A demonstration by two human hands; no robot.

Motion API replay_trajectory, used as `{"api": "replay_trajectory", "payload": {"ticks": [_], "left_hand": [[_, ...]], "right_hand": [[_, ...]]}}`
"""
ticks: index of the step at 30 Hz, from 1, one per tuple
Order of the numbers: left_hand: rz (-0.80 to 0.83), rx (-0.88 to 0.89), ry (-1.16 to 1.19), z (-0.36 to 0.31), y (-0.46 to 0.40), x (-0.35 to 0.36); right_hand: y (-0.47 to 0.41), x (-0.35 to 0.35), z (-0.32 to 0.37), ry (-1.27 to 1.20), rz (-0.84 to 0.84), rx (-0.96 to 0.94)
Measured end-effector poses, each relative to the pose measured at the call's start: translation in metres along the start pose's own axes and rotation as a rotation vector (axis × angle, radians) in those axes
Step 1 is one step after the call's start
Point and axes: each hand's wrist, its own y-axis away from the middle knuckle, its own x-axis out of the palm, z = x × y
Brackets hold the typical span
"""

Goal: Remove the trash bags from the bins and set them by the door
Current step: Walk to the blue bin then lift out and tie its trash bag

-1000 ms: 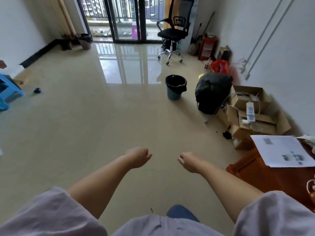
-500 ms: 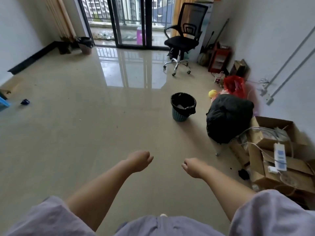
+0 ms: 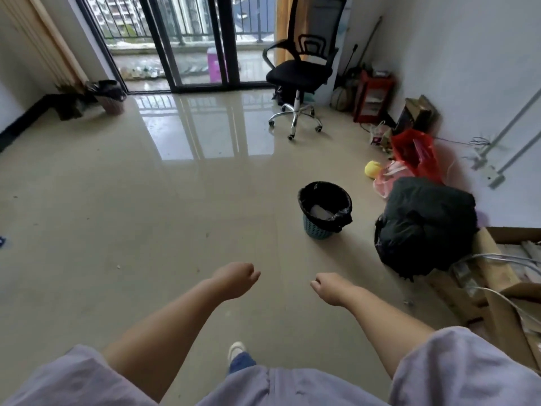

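A small teal bin (image 3: pixel 317 230) stands on the floor ahead, to the right of centre, lined with a black trash bag (image 3: pixel 325 190) that holds some pale rubbish. A second bin (image 3: pixel 112 105) with a dark bag (image 3: pixel 106 88) sits far left beside the glass balcony door (image 3: pixel 199 42). My left hand (image 3: pixel 235 278) and my right hand (image 3: pixel 330 287) are held out low in front of me, both loosely closed and holding nothing, well short of the teal bin.
A large full black bag (image 3: pixel 424 227) lies right of the teal bin, against cardboard boxes (image 3: pixel 497 282) with cables. Red and pink bags (image 3: pixel 415 153) and a yellow toy (image 3: pixel 372 169) lie by the right wall. A black office chair (image 3: pixel 301 71) stands near the door.
I have walked forward, so the teal bin and the black bag are closer and larger. Both hands keep the same closed pose. The wooden table with papers has left the view.
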Motion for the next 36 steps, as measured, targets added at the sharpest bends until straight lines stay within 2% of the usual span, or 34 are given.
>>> {"api": "replay_trajectory", "payload": {"ticks": [4,9,13,19,24,29,32,36], "left_hand": [[0.025,0.054,-0.060,0.028,-0.077,-0.069],[0.096,0.159,-0.156,0.013,-0.171,-0.117],[0.157,0.221,-0.141,-0.009,-0.252,-0.130],[0.219,0.218,-0.085,-0.018,-0.380,-0.127],[0.262,0.286,-0.116,-0.023,-0.498,-0.090],[0.221,0.301,-0.042,-0.023,-0.634,-0.002],[0.161,0.193,0.152,-0.015,-0.704,0.063],[0.057,0.034,0.508,-0.008,-0.785,0.120]], "right_hand": [[-0.046,-0.044,0.029,-0.137,-0.018,0.074],[-0.102,-0.092,0.028,-0.263,-0.042,0.144],[-0.163,-0.126,0.006,-0.295,-0.068,0.198],[-0.263,-0.159,-0.032,-0.372,-0.067,0.276],[-0.356,-0.160,-0.066,-0.503,-0.153,0.340],[-0.486,-0.101,-0.113,-0.587,-0.388,0.413],[-0.562,-0.053,-0.135,-0.633,-0.560,0.453],[-0.637,-0.011,-0.159,-0.675,-0.884,0.530]]}}
